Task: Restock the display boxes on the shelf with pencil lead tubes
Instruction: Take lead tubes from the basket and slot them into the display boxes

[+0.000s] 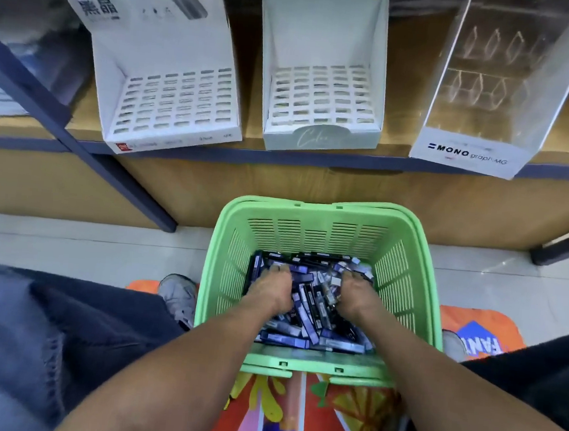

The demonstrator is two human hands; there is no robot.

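Head view puts the pencil lead tubes (306, 303) in a loose, crisscrossed heap at the bottom of the green basket (225, 244), which sits on the floor near me, below the shelf. My left hand (271, 288) and right hand (355, 290) are both down in the pile, fingers curled into the tubes. They look to be gathering some, but the fingertips are buried, so I cannot tell whether either hand actually has a hold yet.

On the far side, the wooden shelf (316, 151) carries three display boxes: a white slotted box (168, 109) on the left, a second white slotted box (324, 95) in the middle, and a clear acrylic box (494, 79) marked MONO on the right. Every slot I can see is unfilled, so I judge the restocking is barely begun.

The risks I see from here:
- A big two-handed scoop from a tangled heap could shed tubes on the lift, dropping them onto the floor or the bright mat (293, 415) under the basket.
- The slots are narrow; tubes pulled out at mixed angles could jam or miss.
- The boxes sit at the shelf's near edge, and a hard push could tip one.
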